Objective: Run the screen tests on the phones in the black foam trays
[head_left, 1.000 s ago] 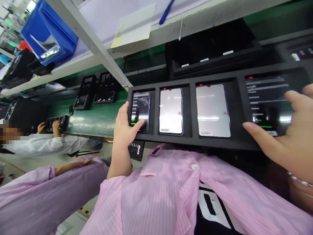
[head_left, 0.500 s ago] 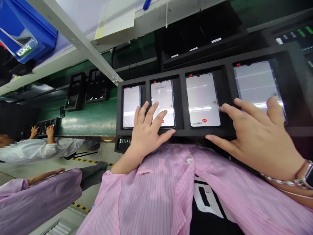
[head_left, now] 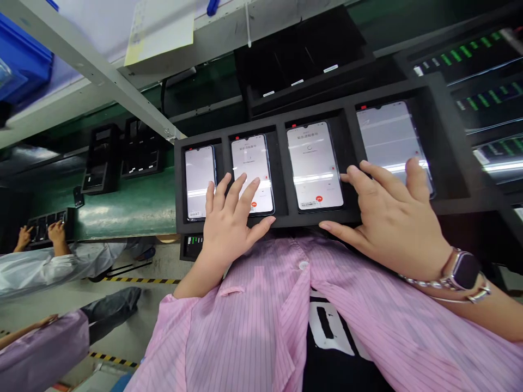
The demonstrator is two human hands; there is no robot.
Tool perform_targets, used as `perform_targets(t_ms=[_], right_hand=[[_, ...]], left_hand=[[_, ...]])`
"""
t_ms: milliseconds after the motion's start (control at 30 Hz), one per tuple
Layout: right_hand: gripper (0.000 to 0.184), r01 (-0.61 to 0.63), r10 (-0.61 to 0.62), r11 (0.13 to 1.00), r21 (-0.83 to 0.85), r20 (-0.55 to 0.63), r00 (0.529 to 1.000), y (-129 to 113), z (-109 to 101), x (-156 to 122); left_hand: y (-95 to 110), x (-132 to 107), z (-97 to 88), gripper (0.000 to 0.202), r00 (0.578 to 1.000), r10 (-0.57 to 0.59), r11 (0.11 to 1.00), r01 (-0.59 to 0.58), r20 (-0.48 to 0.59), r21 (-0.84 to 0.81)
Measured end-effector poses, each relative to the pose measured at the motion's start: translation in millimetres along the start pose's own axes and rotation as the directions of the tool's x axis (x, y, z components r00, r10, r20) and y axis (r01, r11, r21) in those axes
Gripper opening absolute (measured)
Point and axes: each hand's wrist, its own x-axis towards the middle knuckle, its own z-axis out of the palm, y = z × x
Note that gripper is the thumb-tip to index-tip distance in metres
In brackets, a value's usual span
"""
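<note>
A black foam tray (head_left: 300, 221) lies in front of me with several lit smartphones in its compartments. My left hand (head_left: 229, 226) spreads its fingers over the leftmost phone (head_left: 199, 174) and the second phone (head_left: 249, 155); whether the fingertips touch glass, I cannot tell. The third phone (head_left: 312, 166) displays heading text, a loading circle and a red call button. Right of it, my right hand (head_left: 398, 220) has its fingers apart, the index fingertip near that phone's edge and other fingers over the rightmost phone (head_left: 386, 130). Neither hand holds anything.
Black trays with green-marked strips (head_left: 466, 51) stand at the right. Behind my tray is another dark tray (head_left: 298, 60). A white metal post (head_left: 102, 71) and shelf rise at the back left. Further left, a co-worker's hands (head_left: 57, 231) are at another tray on the green bench (head_left: 126, 209).
The view has shifted, so the tray and hands appear further left. The third phone's screen now shows text and a loading circle; the second shows a loading circle too. Both hands stay nearly in place.
</note>
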Motion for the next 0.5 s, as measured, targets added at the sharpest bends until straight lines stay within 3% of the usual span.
perform_targets(t_ms=[133,233,333,400,500], right_hand=[[0.071,0.009,-0.008,1.0,-0.019,0.045,0.999,-4,-3,4],[0.071,0.004,-0.005,1.0,0.021,0.007,1.0,5,-12,1],[0.073,-0.099,0.118,0.987,0.127,-0.155,0.981,29,-23,-9],[0.057,-0.091,0.132,0.985,0.148,-0.305,0.943,47,-26,-19],[0.037,-0.069,0.107,0.99,0.127,-0.324,0.94,65,-23,-29]], left_hand=[[-1,0,-1.8,0.07,1.0,0.002,1.0,-0.002,-0.007,-0.003],[-1,0,-3.3,0.063,1.0,-0.009,1.0,0.009,0.024,0.013],[-1,3,-2.9,0.056,0.998,-0.019,1.0,0.018,0.061,0.017],[-1,6,-3.4,0.051,0.996,-0.024,1.0,0.024,0.081,0.002],[-7,6,-11.7,0.052,0.999,-0.022,0.996,0.026,0.05,-0.084]])
